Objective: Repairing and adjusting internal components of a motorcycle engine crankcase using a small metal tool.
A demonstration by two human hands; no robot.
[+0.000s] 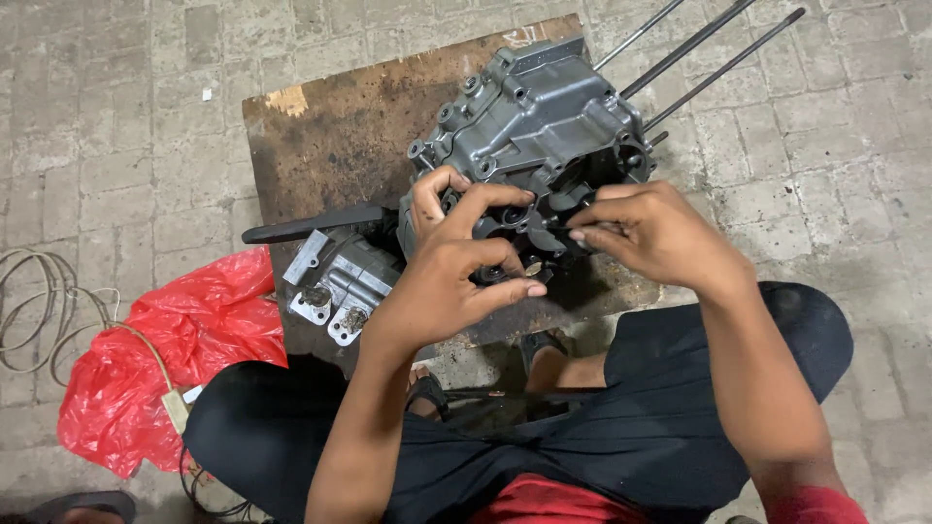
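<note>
Both hands are working at the near face of a grey cast-metal engine case [544, 121], which is sitting on a rusty, stained board [330, 136] laid over grey paving bricks [107, 126]. Left hand [451, 262] is curling over the case's open side, thumb and fingers spread and hooked around the rim of a round opening, gripping the casting itself. Right hand [646, 228] is closing its fingertips together on something small and dark at the mouth of the case; what it is pinching is too hidden to name, so I cannot tell the part. Hands are sitting close together, nearly touching at the fingertips. Beyond the right hand, three long thin steel studs [699, 58] are sticking out of the case toward the far corner. Just beside the left wrist, a smaller silver ribbed block [340, 281] is lying on the board with a black lever [311, 225] jutting out past it. Further out on the left side, a crumpled red plastic bag [155, 359] and a loop of pale cord [39, 301] are lying on the bricks. Risk, as I judge it: the case is resting near the board's front edge, so any sideways push from the left hand could be tipping it toward the knees; the small pinched piece could be slipping from oily fingers and dropping into the dark cavity. Casting looks matte, knobbly with bolt bosses; board rough and flaking.
</note>
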